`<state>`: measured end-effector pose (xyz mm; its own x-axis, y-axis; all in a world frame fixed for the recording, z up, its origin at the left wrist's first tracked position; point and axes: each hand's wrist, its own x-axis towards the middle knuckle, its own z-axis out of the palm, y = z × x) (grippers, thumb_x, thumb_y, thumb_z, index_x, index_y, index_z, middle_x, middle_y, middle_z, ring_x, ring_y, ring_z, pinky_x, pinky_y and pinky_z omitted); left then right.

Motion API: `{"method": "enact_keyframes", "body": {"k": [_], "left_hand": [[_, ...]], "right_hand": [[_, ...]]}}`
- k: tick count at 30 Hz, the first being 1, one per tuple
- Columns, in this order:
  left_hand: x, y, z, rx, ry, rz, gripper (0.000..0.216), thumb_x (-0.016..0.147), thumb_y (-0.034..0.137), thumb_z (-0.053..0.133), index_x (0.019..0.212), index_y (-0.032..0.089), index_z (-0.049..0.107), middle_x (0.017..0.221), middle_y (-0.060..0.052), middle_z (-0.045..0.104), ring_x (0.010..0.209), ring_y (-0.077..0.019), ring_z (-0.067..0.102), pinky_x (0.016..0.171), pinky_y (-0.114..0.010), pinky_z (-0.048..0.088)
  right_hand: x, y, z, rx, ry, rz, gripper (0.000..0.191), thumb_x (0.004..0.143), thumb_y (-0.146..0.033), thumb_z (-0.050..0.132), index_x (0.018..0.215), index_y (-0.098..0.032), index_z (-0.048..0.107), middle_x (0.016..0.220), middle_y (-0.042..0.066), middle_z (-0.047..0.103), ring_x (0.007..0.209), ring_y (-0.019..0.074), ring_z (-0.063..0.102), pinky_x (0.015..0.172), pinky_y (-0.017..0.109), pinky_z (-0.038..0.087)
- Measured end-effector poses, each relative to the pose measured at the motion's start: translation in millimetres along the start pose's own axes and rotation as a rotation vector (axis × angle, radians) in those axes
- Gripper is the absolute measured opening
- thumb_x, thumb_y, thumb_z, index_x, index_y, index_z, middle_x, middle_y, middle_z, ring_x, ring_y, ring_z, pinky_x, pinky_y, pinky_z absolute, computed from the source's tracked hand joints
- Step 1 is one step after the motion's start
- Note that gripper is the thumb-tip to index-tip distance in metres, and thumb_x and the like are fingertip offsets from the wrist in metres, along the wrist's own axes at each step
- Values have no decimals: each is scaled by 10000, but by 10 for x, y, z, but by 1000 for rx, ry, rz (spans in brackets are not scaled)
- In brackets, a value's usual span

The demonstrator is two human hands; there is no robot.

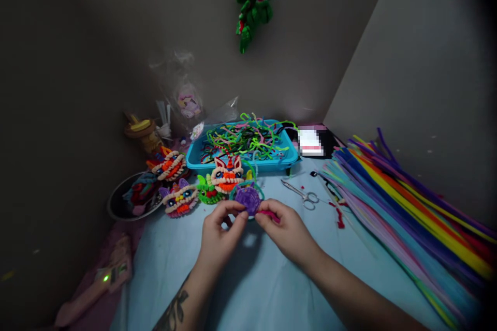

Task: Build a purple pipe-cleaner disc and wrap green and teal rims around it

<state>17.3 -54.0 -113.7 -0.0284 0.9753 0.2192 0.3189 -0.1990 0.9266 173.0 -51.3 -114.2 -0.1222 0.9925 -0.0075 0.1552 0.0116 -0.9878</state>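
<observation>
Between my two hands, above the middle of the table, is a round purple pipe-cleaner piece (248,198) with small pointed ears on top and a teal strand looped around it. My left hand (222,227) pinches its lower left edge between thumb and fingers. At its lower right edge, my right hand (286,228) is closed on a magenta pipe cleaner (269,214), which shows between the fingers. Just behind stand finished pipe-cleaner lion heads, one orange and cream (228,176) and one lilac and cream (180,198), with a green one (209,191) among them.
A blue tray (243,166) of pipe-cleaner scraps sits at the back. Scissors (303,194) lie right of my hands, and a pile of long coloured pipe cleaners (404,207) covers the right side. A metal bowl (116,201) and a glue gun (104,282) are at left.
</observation>
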Motion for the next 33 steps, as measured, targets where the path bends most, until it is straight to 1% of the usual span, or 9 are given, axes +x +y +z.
{"method": "enact_keyframes", "body": {"k": [3, 8, 13, 15, 18, 21, 24, 29, 33], "left_hand": [[-1, 5, -8, 10, -1, 13, 93, 758, 234, 641, 823, 168, 654, 720, -19, 672, 649, -143, 607, 541, -219, 429], [1, 62, -7, 24, -11, 32, 79, 749, 210, 639, 815, 173, 660, 698, -8, 678, 640, -137, 607, 546, -215, 423], [-3, 69, 21, -5, -35, 7, 71, 739, 206, 641, 796, 174, 667, 677, -3, 661, 633, -133, 594, 548, -215, 413], [-8, 47, 39, -55, -45, -37, 82, 735, 220, 651, 800, 173, 664, 694, -8, 662, 645, -135, 595, 560, -217, 421], [-10, 8, 63, -188, -33, -155, 136, 703, 242, 691, 810, 168, 648, 732, -15, 666, 655, -134, 600, 568, -215, 435], [1, -12, 76, -322, 28, -268, 201, 664, 258, 733, 807, 167, 625, 699, 4, 653, 603, -114, 579, 538, -203, 437], [11, -10, 78, -395, 56, -317, 220, 657, 266, 748, 802, 168, 615, 649, 27, 636, 552, -92, 547, 519, -189, 435], [5, -8, 85, -383, 49, -301, 205, 651, 244, 751, 786, 163, 619, 648, 31, 622, 562, -85, 539, 516, -178, 425], [-8, -18, 91, -337, 30, -274, 180, 659, 236, 738, 769, 157, 619, 666, 21, 608, 586, -95, 541, 524, -187, 424]], "right_hand": [[9, 12, -14, 40, -17, 21, 155, 762, -309, 545, 749, -168, 607, 717, 12, 587, 698, 156, 529, 654, 262, 409], [33, 43, -41, 102, -52, 55, 171, 744, -324, 565, 722, -158, 601, 670, -5, 564, 643, 138, 494, 624, 255, 389], [22, 40, -27, 61, 24, 21, 145, 735, -288, 564, 661, -164, 581, 634, -19, 521, 614, 127, 466, 586, 237, 372], [14, 32, -19, 20, 66, -18, 155, 734, -267, 559, 612, -173, 551, 616, -24, 494, 602, 124, 457, 570, 229, 365], [10, 25, -17, -58, 93, -72, 179, 750, -250, 547, 586, -178, 545, 618, -17, 494, 615, 132, 475, 578, 231, 370], [14, 33, -19, -108, 93, -108, 133, 771, -232, 553, 670, -176, 619, 687, 7, 557, 682, 154, 536, 627, 246, 399], [12, 50, -13, -151, 112, -135, 111, 789, -216, 562, 730, -181, 650, 730, 19, 578, 723, 166, 562, 651, 256, 408], [-11, 55, 21, -123, 142, -169, 130, 799, -204, 563, 694, -185, 638, 730, 17, 564, 713, 161, 555, 637, 252, 406], [-29, 41, 45, -104, 178, -163, 148, 793, -202, 560, 658, -186, 617, 699, 7, 543, 687, 153, 535, 618, 247, 396]]}}
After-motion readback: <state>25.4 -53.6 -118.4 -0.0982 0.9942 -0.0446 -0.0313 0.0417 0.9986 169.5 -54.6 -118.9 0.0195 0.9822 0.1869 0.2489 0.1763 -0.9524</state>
